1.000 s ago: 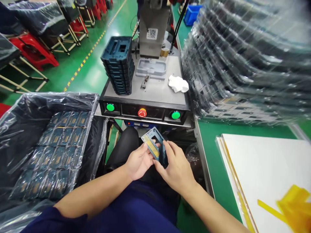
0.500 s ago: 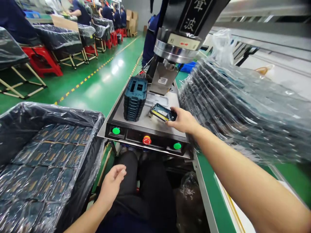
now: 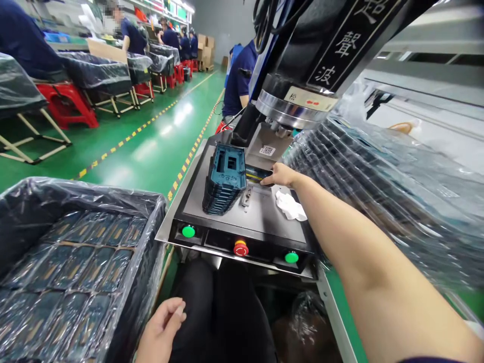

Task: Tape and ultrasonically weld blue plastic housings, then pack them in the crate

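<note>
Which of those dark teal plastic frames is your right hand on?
The single frame under the right hand, below the ultrasonic welder's head, showing a yellow strip; the others form the stack to its left.

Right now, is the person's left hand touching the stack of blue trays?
No, the left hand is down by the person's dark trousers, away from the stack of blue trays.
</note>
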`<state>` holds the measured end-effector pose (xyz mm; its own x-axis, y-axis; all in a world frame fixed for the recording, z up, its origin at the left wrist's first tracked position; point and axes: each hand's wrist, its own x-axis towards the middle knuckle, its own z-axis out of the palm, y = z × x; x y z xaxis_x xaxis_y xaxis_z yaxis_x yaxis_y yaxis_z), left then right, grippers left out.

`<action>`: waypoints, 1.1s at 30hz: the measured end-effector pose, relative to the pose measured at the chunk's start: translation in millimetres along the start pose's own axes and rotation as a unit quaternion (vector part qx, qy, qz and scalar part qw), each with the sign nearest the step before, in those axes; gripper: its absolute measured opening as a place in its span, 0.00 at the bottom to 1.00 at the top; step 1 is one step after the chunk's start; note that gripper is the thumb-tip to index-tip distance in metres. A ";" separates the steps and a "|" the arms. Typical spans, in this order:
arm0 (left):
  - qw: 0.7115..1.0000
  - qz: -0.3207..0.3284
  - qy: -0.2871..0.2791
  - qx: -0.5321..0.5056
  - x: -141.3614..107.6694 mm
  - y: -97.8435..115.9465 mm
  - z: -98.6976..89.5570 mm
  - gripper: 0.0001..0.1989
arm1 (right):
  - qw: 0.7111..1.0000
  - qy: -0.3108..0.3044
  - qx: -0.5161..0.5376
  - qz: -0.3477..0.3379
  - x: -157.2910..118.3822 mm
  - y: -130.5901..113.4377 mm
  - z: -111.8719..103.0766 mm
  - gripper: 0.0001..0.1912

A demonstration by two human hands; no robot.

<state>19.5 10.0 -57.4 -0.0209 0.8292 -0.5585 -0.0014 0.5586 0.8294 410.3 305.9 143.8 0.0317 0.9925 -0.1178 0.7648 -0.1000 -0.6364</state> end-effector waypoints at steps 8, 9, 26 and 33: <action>0.999 0.012 0.047 -0.017 2.1 5.2 -5.7 0.33 | 0.998 -0.024 -0.027 -0.043 18.3 19.4 6.4 0.28; 0.998 0.015 0.064 -0.018 0.1 4.4 -3.1 0.34 | 0.997 -0.016 -0.051 -0.051 17.4 21.3 10.2 0.27; 0.863 0.373 0.083 0.332 18.3 63.4 12.2 0.27 | 0.932 0.198 -0.208 -0.221 -197.5 -0.1 102.3 0.12; 0.726 0.489 0.134 0.464 46.0 79.6 48.7 0.35 | 0.956 0.239 -0.124 -0.115 -264.8 70.5 124.1 0.14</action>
<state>67.1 93.5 -17.5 0.2482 0.8733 0.4191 0.8176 -0.4209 0.3929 375.9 27.3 35.5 0.0900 0.9109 0.4026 0.9143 0.0847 -0.3962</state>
